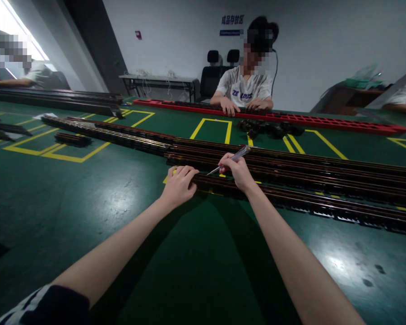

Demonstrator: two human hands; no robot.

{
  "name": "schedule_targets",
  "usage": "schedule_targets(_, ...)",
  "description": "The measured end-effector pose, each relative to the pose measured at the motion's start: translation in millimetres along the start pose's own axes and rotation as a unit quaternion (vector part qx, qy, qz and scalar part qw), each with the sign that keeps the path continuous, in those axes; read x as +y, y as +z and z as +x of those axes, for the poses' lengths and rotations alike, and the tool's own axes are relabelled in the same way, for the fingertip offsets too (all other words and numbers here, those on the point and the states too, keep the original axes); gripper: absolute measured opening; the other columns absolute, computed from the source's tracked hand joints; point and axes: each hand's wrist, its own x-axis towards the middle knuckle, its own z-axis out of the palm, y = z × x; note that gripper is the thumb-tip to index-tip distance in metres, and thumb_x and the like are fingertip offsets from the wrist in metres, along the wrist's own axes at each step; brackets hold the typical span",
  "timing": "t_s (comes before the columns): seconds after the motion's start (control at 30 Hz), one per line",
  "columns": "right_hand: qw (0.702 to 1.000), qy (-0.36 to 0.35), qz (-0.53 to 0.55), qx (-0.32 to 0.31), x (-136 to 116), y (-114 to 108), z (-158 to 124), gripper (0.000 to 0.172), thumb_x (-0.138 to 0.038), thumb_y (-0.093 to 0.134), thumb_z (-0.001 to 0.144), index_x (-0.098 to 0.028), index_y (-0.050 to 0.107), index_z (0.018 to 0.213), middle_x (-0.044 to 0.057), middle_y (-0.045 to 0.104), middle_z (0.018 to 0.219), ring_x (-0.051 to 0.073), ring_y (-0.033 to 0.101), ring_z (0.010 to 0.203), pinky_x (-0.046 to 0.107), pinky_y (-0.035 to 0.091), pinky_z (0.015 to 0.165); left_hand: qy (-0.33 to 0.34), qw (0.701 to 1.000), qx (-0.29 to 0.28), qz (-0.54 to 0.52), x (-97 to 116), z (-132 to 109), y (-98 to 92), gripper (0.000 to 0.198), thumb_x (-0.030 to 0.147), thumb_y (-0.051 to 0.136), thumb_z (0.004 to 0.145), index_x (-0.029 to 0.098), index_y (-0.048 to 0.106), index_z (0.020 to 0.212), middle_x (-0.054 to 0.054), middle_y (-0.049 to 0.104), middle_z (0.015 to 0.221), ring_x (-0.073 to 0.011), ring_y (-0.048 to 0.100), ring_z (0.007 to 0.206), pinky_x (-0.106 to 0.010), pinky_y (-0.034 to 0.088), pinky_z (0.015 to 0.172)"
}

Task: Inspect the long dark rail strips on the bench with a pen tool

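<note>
A screwdriver (pixel 240 153) with a clear handle and thin metal shaft is closed in my right hand (pixel 236 171). Its tip points down and left onto a long dark strip (pixel 304 201), close to the strip's left end. My left hand (pixel 180 186) is wrapped round that end, thumb and fingers pressed to it; the part under the palm is hidden. Just behind both hands lies a bundle of long, glossy brown-black strips (pixel 284 164), running off to the right. Whether the tip touches the strip is too small to tell.
Yellow tape outlines (pixel 84 159) mark the green table (pixel 131 234). A red rack (pixel 345 124) spans the far side, where a co-worker (pixel 245 90) has both hands on it. Small dark parts (pixel 269 128) lie before it. More strips (pixel 104 131) and a short bundle (pixel 73 139) sit left.
</note>
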Motion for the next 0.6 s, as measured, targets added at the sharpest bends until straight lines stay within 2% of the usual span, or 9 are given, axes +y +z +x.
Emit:
schedule_targets(0.27,1.000,-0.009,-0.012,-0.007,-4.5,-0.5,-1.5,0.013,-0.025,0.057,0.067,-0.019,0.057,0.056,-0.001,0.056,0.052,0.013,0.053,0.051,0.029,0.043,0.058,-0.002,1.000,0.003,0.019,-0.1,-0.4,2.1,0.039,0.011,0.040,0.081,0.019,0.058,0.114,-0.009,0.064,0.117,-0.0263,0.054,0.110,-0.045,0.029,0.099)
schedule_targets(0.6,0.999,-0.017,-0.036,-0.014,-9.7,-1.4,-2.0,0.012,-0.023,0.057,0.068,-0.018,0.058,0.056,-0.001,0.056,0.051,0.013,0.052,0.051,0.029,0.041,0.058,-0.021,0.997,0.056,0.040,0.2,-1.4,3.3,0.042,0.002,0.037,0.079,0.020,0.059,0.110,-0.007,0.066,0.113,-0.0247,0.055,0.108,-0.045,0.028,0.104)
